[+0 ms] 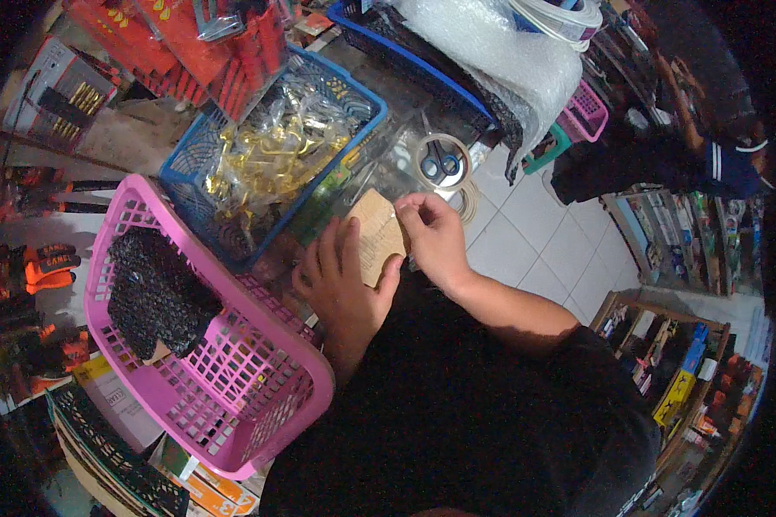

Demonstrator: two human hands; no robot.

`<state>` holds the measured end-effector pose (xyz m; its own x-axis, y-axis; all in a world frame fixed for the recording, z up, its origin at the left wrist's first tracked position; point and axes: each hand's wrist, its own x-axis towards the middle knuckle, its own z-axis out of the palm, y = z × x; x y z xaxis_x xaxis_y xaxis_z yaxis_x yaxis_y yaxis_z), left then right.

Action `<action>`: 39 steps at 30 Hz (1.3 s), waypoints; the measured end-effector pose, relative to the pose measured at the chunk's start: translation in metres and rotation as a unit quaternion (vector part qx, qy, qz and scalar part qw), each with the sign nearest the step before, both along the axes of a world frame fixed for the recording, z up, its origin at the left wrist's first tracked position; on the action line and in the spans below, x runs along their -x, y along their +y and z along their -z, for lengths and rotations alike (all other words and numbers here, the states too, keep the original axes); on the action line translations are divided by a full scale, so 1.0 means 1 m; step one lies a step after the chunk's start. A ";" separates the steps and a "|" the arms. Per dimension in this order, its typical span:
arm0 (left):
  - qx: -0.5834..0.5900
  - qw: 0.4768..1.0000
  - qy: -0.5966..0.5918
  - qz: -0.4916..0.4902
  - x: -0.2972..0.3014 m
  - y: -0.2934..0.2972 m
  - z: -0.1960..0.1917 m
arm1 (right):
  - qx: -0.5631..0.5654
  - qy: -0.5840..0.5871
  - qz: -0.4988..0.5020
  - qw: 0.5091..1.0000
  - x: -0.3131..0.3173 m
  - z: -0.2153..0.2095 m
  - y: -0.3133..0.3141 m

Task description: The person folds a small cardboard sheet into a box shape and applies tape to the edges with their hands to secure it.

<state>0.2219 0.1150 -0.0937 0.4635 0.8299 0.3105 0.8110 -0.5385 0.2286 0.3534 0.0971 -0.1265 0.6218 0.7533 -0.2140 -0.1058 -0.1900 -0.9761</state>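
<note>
A small brown cardboard piece point(373, 234) with printing on its face, perhaps a flat box, is held in front of my body. My left hand point(341, 280) steadies it, fingers along the left side and thumb at its lower right edge. At its upper right edge my right hand point(433, 237) is closed in a pinch, with a small shiny bit near the fingertips that is too small to name. Just beyond the hands, scissors with dark handles point(442, 164) lie within a roll of clear tape point(423, 158).
A pink plastic basket point(319, 383) holding a black bubble-wrapped bundle point(159, 293) stands at left. Behind it a blue basket point(372, 108) contains gold-coloured metal hardware in clear bags. Bubble wrap point(491, 69) hangs at the back. Goods shelves point(664, 370) and tiled floor point(526, 246) lie at right.
</note>
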 end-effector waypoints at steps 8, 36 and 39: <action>-0.004 1.000 0.003 0.001 -0.001 0.000 -0.002 | -0.016 0.183 -0.032 0.983 -0.013 -0.004 0.006; -0.013 0.998 -0.059 -0.010 0.001 -0.001 0.005 | -0.052 -0.199 -0.117 0.972 -0.021 -0.022 -0.017; -0.009 0.998 -0.057 -0.003 0.000 0.000 0.000 | -0.151 -0.388 -0.189 0.889 -0.024 -0.018 -0.022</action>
<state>0.2215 0.1149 -0.0933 0.4189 0.8268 0.3754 0.7837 -0.5380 0.3104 0.3778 0.0751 -0.1082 0.1838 0.8904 0.4165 0.6384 0.2140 -0.7393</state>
